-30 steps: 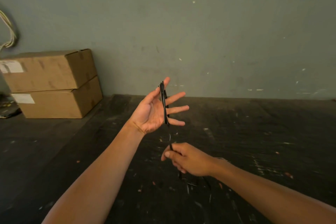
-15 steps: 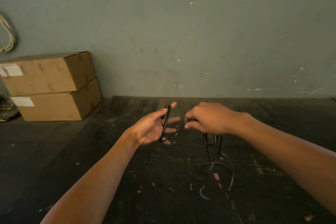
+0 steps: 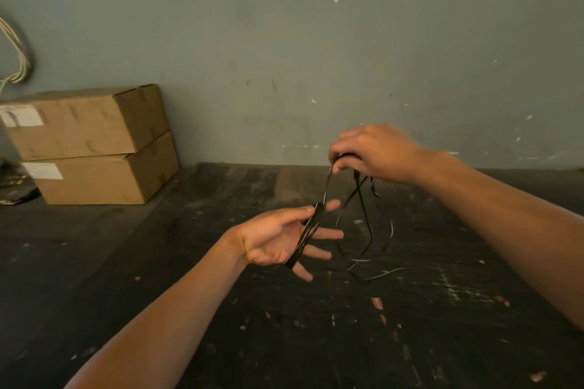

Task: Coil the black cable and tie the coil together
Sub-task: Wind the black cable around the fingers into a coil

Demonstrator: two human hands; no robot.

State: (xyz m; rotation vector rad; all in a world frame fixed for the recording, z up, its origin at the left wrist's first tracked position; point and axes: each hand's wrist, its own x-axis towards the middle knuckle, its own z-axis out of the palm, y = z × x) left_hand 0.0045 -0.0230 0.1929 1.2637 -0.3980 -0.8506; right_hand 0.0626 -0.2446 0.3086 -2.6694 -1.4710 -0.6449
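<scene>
head view shows me both hands raised over the dark desk (image 3: 221, 309). my left hand (image 3: 278, 240) is palm up, fingers spread and straight, and several turns of the black cable (image 3: 308, 234) are wound across it from the thumb side down to the little-finger side, so the hand is released and merely carries the wraps. my right hand (image 3: 374, 151) sits higher and to the right, knuckles up, fingers curled and pinching the cable near its top. from that pinch one strand runs down to the wraps on the left hand, and loose loops hang below the right hand, their lowest part close to the desk; i cannot tell whether they touch it. count: two hands, one cable. two cardboard boxes (image 3: 94, 142) are stacked at the far left against the grey-green wall (image 3: 316, 57), well apart from the hands.
</scene>
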